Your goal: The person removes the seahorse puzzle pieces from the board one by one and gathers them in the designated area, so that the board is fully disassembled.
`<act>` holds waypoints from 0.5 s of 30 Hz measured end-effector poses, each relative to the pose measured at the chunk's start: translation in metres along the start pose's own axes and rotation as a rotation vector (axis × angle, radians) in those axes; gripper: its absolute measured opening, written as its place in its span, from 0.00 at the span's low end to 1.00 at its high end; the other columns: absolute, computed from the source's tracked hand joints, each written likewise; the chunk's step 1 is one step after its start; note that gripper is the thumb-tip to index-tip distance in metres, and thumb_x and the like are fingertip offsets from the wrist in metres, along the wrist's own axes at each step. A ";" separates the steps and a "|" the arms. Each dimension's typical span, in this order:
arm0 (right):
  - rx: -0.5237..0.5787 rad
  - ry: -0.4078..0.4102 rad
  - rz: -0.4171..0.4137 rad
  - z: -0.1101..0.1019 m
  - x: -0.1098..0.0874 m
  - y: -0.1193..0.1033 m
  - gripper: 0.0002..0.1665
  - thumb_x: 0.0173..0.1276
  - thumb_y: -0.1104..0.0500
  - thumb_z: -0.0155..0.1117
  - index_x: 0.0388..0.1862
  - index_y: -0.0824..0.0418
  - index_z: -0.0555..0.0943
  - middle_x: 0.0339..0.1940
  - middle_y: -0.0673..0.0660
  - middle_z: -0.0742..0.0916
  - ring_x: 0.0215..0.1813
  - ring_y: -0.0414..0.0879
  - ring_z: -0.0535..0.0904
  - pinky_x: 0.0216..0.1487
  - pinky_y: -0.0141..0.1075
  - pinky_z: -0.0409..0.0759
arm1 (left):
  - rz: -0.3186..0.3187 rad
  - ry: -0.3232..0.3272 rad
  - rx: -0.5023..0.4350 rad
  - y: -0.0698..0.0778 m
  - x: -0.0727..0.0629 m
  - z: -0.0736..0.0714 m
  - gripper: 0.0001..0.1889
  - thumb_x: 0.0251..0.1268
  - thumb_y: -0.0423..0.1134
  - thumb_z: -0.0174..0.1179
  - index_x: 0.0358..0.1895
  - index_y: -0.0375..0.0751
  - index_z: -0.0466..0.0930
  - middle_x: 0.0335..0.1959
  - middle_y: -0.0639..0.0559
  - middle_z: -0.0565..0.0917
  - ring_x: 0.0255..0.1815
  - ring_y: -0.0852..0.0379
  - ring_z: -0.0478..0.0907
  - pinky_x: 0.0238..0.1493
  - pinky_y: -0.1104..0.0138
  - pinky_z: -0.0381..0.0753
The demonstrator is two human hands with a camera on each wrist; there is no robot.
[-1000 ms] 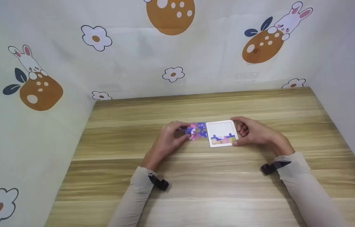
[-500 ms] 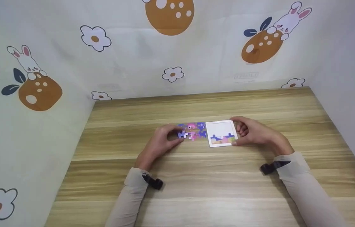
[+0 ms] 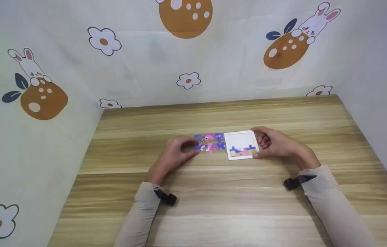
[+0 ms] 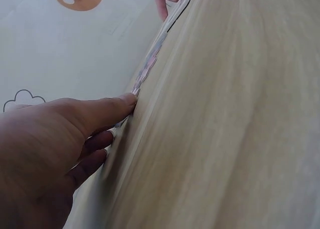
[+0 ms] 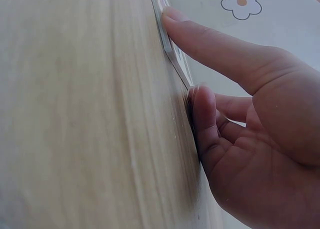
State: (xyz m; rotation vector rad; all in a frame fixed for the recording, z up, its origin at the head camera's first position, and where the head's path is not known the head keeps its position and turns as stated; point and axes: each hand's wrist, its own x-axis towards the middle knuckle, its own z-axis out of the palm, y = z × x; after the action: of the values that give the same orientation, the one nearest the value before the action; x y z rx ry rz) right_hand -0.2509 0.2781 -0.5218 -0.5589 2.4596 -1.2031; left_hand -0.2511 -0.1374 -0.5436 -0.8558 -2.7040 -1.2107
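In the head view, a white square puzzle board [image 3: 241, 139] lies on the table, with blue, pink and yellow pieces filling its lower part. Several blue and pink puzzle pieces [image 3: 218, 145] lie flat in a block along its left side. My left hand [image 3: 173, 152] has thumb and index finger around the left end of that block, pinching a blue and white puzzle piece [image 3: 197, 148] mostly hidden by the fingers. My right hand [image 3: 277, 144] grips the board's right side, index finger at the top corner and thumb at the bottom one; its other fingers are curled.
The wooden table [image 3: 234, 199] extends around the puzzle on all sides. A pale cloth wall [image 3: 145, 61] printed with rabbits, fruit and flowers rises behind it and at both sides.
My left hand has moved left with the puzzle piece, from over the block to its left end, uncovering a pink piece with an eye. The right hand and board stay in place.
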 end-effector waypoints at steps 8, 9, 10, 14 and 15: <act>0.007 -0.006 0.010 0.000 0.000 0.000 0.59 0.58 0.58 0.89 0.83 0.65 0.65 0.49 0.60 0.80 0.49 0.49 0.76 0.51 0.28 0.80 | -0.001 -0.007 -0.014 0.001 0.000 0.000 0.17 0.66 0.38 0.78 0.55 0.37 0.91 0.54 0.45 0.93 0.59 0.48 0.89 0.68 0.54 0.85; 0.006 -0.004 0.014 0.000 0.000 0.001 0.59 0.58 0.58 0.89 0.83 0.64 0.65 0.49 0.60 0.80 0.49 0.48 0.76 0.51 0.28 0.79 | -0.006 -0.007 -0.016 0.001 0.000 0.000 0.17 0.66 0.37 0.77 0.55 0.38 0.91 0.54 0.45 0.93 0.59 0.48 0.89 0.68 0.54 0.85; 0.007 -0.004 0.017 0.000 0.000 0.001 0.59 0.58 0.58 0.89 0.83 0.64 0.65 0.49 0.59 0.80 0.49 0.48 0.76 0.51 0.28 0.79 | -0.011 -0.007 -0.018 0.001 0.000 -0.001 0.17 0.66 0.37 0.78 0.55 0.38 0.91 0.54 0.45 0.93 0.59 0.48 0.89 0.68 0.54 0.85; 0.006 -0.006 0.019 0.000 0.001 0.002 0.60 0.58 0.58 0.89 0.84 0.64 0.65 0.49 0.59 0.79 0.49 0.48 0.76 0.50 0.27 0.79 | -0.034 -0.014 -0.019 0.001 0.000 -0.002 0.17 0.66 0.37 0.77 0.56 0.38 0.90 0.54 0.45 0.93 0.60 0.49 0.89 0.69 0.55 0.85; 0.008 -0.007 0.019 0.000 0.001 0.002 0.60 0.58 0.58 0.88 0.84 0.64 0.65 0.49 0.59 0.79 0.49 0.48 0.76 0.50 0.27 0.79 | -0.039 -0.017 -0.016 0.002 0.000 -0.002 0.17 0.66 0.38 0.77 0.56 0.38 0.90 0.55 0.46 0.93 0.60 0.49 0.89 0.69 0.55 0.84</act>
State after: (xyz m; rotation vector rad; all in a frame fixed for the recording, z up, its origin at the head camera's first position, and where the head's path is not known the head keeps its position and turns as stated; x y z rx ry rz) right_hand -0.2523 0.2789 -0.5235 -0.5354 2.4477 -1.2011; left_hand -0.2503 -0.1381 -0.5412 -0.8223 -2.7406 -1.2396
